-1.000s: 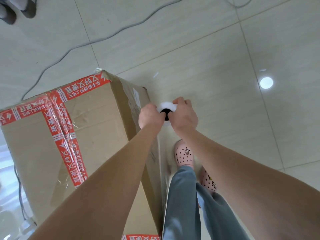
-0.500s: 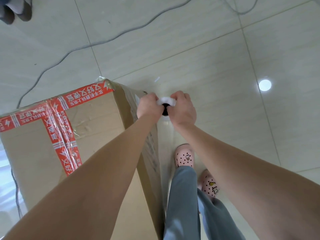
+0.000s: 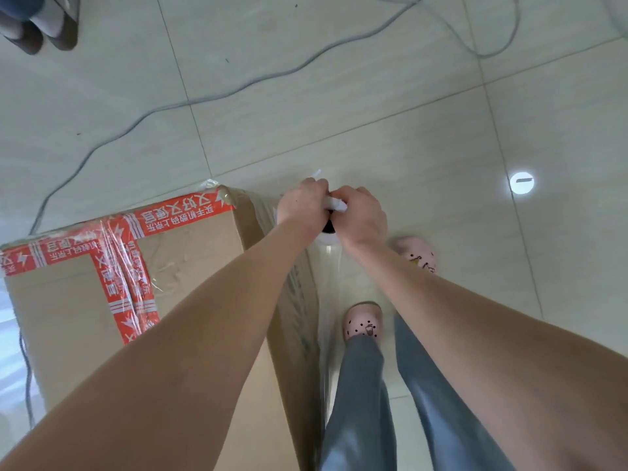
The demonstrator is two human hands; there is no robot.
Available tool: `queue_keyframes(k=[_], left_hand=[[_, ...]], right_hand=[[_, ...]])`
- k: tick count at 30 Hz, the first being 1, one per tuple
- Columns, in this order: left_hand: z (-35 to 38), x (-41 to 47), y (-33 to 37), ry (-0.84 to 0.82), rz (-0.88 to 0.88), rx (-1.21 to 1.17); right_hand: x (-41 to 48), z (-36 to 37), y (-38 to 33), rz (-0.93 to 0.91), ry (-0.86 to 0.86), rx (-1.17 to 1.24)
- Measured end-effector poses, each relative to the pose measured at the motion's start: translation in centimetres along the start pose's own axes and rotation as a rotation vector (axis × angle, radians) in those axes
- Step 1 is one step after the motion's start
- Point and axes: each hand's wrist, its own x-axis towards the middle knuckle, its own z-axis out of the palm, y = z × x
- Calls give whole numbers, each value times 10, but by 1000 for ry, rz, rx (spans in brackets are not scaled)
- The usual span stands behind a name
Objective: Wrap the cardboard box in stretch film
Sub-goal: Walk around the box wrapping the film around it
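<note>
**Both hands on the film roll**

The cardboard box (image 3: 78,321) stood left of the hands, film (image 3: 324,300) stretched beneath them. The left hand (image 3: 300,207) and right hand (image 3: 362,215) gripped the roll (image 3: 329,239) by the box's far corner. A cable (image 3: 238,91) lay beyond.

Hidden: film roll (image 3: 329,235), body covered by curled fingers of left hand (image 3: 300,205) and right hand (image 3: 362,215); only white end and dark core hole show below knuckles. 
Cropped: cardboard box (image 3: 68,317), by left and bottom edges; dark shoes (image 3: 44,32), far beyond fingertips, by top edge.
</note>
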Motion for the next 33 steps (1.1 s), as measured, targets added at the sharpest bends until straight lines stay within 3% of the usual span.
queue_keyframes(k=[5, 10, 12, 19, 25, 29, 33], left_hand=[[-15, 9, -11, 20, -251, -298], [-21, 17, -26, 52, -450, -497], [-24, 19, -28, 42, -445, -449], [-36, 37, -24, 37, -143, -99], [-47, 46, -35, 8, -333, -228], [-56, 50, -42, 31, -423, -324], [-64, 53, -54, 35, -492, -325]], right_hand=[[20, -5, -17, -2, 25, 95], [30, -7, -21, 203, -153, 167], [35, -2, -26, 169, -144, 157], [50, -6, -43, 47, -130, 48], [66, -14, -61, -119, -116, 21], [72, -11, -73, -69, -113, 142], [70, -2, -79, 82, -243, 167]])
